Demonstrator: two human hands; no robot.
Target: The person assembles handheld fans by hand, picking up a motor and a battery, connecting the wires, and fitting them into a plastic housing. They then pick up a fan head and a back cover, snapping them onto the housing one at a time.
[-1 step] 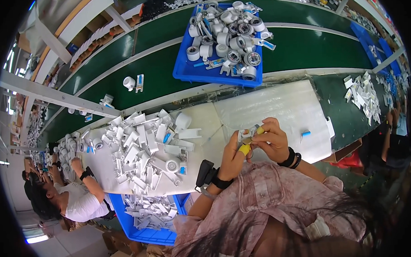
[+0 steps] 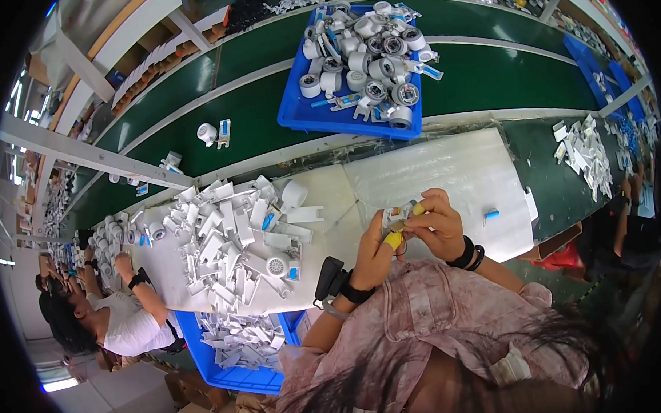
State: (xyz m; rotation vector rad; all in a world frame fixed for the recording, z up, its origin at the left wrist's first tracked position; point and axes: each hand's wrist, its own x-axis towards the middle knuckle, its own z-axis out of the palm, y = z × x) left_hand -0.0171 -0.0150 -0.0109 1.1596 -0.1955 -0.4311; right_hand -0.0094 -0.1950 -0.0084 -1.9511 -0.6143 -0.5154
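Observation:
Both hands meet over the white work mat [image 2: 445, 166], gripping one small white plastic part [image 2: 393, 217] between them. My left hand [image 2: 377, 254] wears yellow finger cots and pinches the part from below; a black device is strapped to that wrist. My right hand [image 2: 437, 226], with a yellow-capped fingertip and black bands at the wrist, closes on the part from the right. A heap of white plastic pieces [image 2: 226, 235] lies on the mat to the left of my hands, with a round white part [image 2: 276, 265] at its near edge.
A blue tray [image 2: 291, 113] full of white and grey round parts sits on the green conveyor [image 2: 501, 77]. A small blue piece [image 2: 491, 215] lies on the mat at right. A blue bin [image 2: 234, 374] of white parts stands below the table. Other workers sit at left and right.

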